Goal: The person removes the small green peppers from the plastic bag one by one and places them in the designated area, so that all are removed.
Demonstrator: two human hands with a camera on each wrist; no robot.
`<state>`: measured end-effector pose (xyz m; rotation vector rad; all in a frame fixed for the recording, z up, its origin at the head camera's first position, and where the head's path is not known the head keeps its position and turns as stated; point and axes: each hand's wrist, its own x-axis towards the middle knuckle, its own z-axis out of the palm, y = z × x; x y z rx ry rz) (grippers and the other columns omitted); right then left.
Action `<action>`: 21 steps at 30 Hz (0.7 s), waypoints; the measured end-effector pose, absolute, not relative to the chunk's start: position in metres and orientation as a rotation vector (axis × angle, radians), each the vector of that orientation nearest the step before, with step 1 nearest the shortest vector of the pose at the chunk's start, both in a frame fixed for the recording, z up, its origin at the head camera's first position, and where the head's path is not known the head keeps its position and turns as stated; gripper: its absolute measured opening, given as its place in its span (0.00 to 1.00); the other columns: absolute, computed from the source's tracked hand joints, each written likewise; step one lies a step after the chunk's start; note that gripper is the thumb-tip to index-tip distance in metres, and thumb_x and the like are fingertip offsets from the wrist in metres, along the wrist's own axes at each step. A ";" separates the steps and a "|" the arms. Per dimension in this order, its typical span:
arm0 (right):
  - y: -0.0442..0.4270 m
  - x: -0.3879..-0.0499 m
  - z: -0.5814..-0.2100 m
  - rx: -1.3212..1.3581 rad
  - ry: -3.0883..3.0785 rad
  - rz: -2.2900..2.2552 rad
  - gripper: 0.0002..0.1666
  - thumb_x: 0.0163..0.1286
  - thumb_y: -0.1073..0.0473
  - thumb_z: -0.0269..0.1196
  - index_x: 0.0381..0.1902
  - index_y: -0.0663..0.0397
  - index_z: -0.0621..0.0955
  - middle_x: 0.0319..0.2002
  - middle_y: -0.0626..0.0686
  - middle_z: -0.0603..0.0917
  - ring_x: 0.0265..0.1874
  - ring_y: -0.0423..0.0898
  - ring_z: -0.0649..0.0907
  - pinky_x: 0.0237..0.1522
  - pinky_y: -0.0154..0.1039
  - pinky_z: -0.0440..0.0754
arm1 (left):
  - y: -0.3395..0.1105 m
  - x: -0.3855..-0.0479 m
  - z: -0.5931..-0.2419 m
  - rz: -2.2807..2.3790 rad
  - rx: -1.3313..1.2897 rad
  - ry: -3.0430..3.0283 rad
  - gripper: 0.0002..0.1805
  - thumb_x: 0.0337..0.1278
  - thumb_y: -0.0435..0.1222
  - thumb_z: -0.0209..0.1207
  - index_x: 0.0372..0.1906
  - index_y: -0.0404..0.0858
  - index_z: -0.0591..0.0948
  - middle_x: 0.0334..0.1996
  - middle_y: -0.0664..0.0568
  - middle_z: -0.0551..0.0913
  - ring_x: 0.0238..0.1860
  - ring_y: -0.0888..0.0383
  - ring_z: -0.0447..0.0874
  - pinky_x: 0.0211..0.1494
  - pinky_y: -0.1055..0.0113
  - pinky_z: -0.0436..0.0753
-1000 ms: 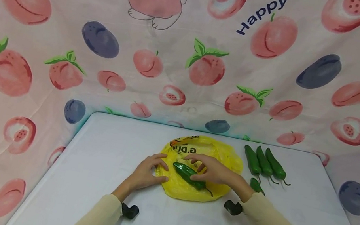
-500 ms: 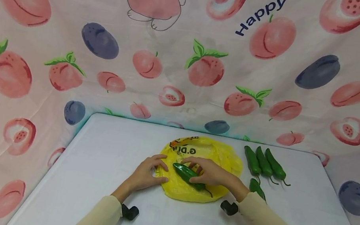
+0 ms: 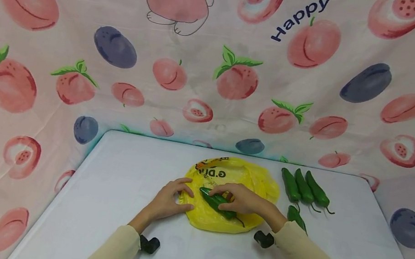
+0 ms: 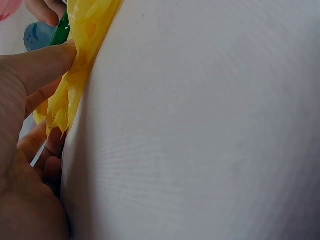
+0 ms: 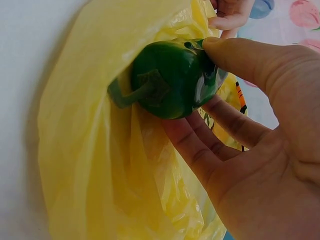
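A yellow plastic bag with black print lies flat-ish on the white table. My left hand holds its left edge; in the left wrist view, crumpled plastic sits between the thumb and the fingers. On top of the bag lies a glossy green chili pepper, its stem toward the lower right. My right hand grips this pepper from above and covers part of it. Up close in the right wrist view, the thumb and fingers are on opposite sides of the pepper, against the yellow plastic.
Three green peppers lie side by side at the back right. Another pepper lies nearer, close to the right forearm. A fruit-patterned cloth hangs behind the white table.
My right hand has lowered slightly, and its fingers have closed down onto the pepper. The right forearm has shifted a little, showing more of the nearby pepper. My left hand stays put.
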<state>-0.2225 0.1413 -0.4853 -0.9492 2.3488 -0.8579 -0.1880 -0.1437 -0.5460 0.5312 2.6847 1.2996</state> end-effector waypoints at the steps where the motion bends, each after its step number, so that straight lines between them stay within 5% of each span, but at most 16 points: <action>1: 0.141 -0.223 -0.485 -0.947 2.350 -0.856 0.22 0.71 0.61 0.68 0.62 0.45 0.82 0.63 0.49 0.81 0.48 0.48 0.81 0.54 0.46 0.82 | -0.144 -0.188 -0.546 1.300 0.531 2.684 0.12 0.55 0.47 0.74 0.42 0.55 0.85 0.72 0.52 0.72 0.73 0.43 0.65 0.75 0.40 0.61; 21: 0.141 -0.224 -0.485 -0.944 2.350 -0.830 0.22 0.71 0.60 0.68 0.62 0.44 0.83 0.62 0.49 0.81 0.48 0.47 0.81 0.54 0.45 0.83 | -0.145 -0.189 -0.546 1.284 0.530 2.685 0.12 0.54 0.47 0.75 0.42 0.56 0.85 0.73 0.54 0.71 0.74 0.45 0.64 0.76 0.41 0.60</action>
